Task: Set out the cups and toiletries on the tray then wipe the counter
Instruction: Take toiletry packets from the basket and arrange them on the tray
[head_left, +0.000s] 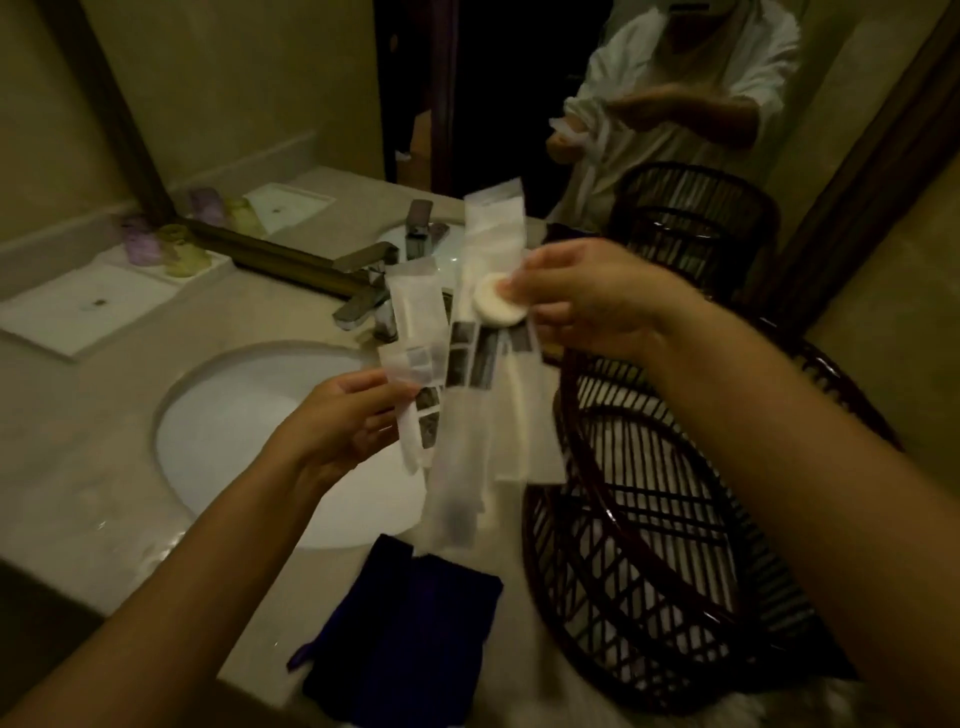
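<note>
The grip of the right hand (582, 301) is closed on a small round white soap (497, 307), pinched between the thumb and the fingertips. The same hand seems to hold the tops of some long white packets (480, 364) that fan out and hang down below it. The soap sits right at the fingertips, in front of the packets.

The grip of the left hand (343, 421) is closed too. It pinches the lower edge of a short white packet (415, 332) on the left side of the fan. All the packets are up in the air, between the two hands, above the edge of the white sink (234, 415).

A dark woven tray (649, 545) stands on the worktop (78, 467) just to the right of the sink, under the right arm. A dark blue cloth (410, 639) lies flat on the worktop near the front edge, just below the hanging packets and beside the tray.

A metal tap (371, 301) stands behind the sink. Far off to the left, by the mirror, a purple cup (143, 241) and a yellow cup (184, 254) stand side by side at the back of a white mat (83, 312).
</note>
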